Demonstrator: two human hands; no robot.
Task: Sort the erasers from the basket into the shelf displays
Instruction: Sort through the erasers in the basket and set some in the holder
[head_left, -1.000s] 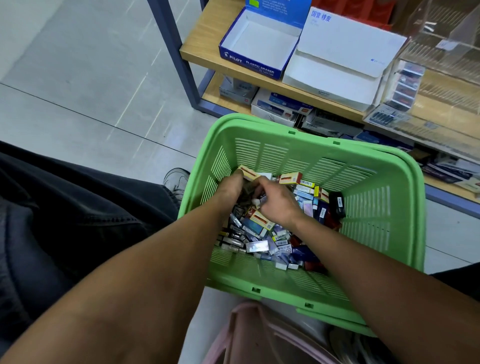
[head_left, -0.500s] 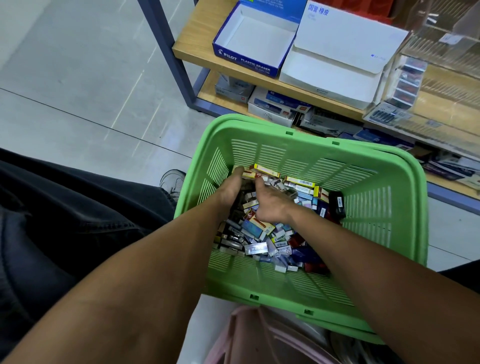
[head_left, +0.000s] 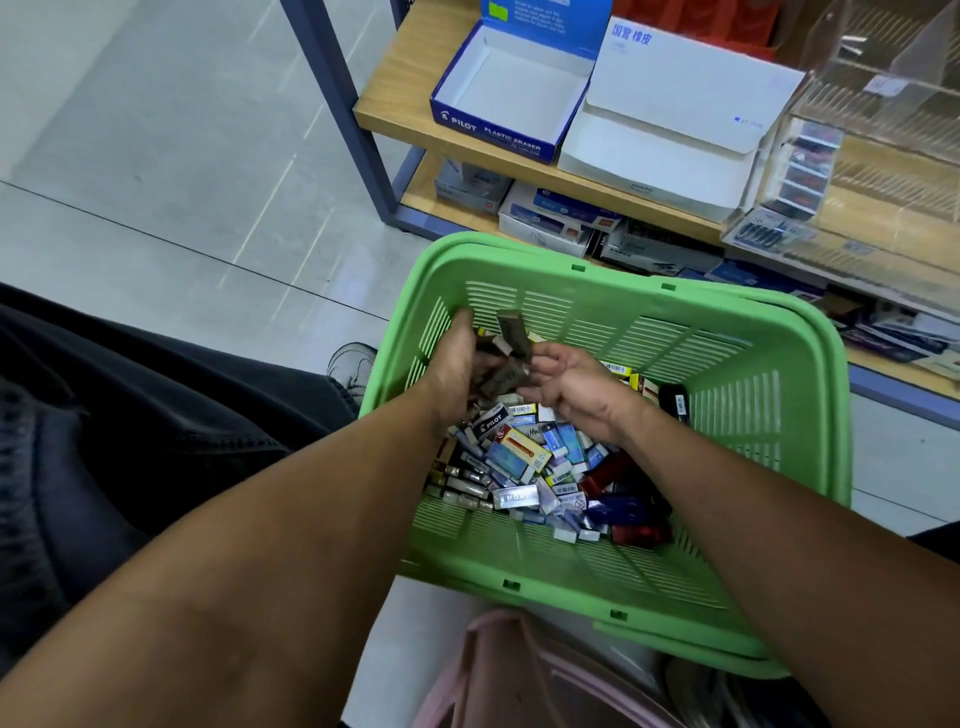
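A green plastic basket (head_left: 727, 332) sits in front of me, its floor covered with a pile of several small boxed erasers (head_left: 524, 457). Both hands are raised just above the pile near the basket's far left wall. My left hand (head_left: 457, 364) grips a bundle of dark eraser packs (head_left: 506, 345), one standing upright. My right hand (head_left: 576, 387) is beside it, its fingertips touching the bundle; whether it pinches a pack is unclear. On the wooden shelf (head_left: 395, 104) stand an open blue Pilot eraser box (head_left: 511, 88), empty inside, and an open white box (head_left: 670, 124).
A clear acrylic display (head_left: 852, 135) with small packs stands on the shelf at the right. Stationery boxes (head_left: 561, 218) fill the lower shelf. A blue-grey shelf post (head_left: 343, 114) rises at the left. My dark trousers and shoe (head_left: 353, 364) lie left of the basket; something pink (head_left: 498, 675) lies below it.
Both hands have lifted out of the eraser pile, the left one bringing up a bundle of dark packs. The view has shifted slightly.
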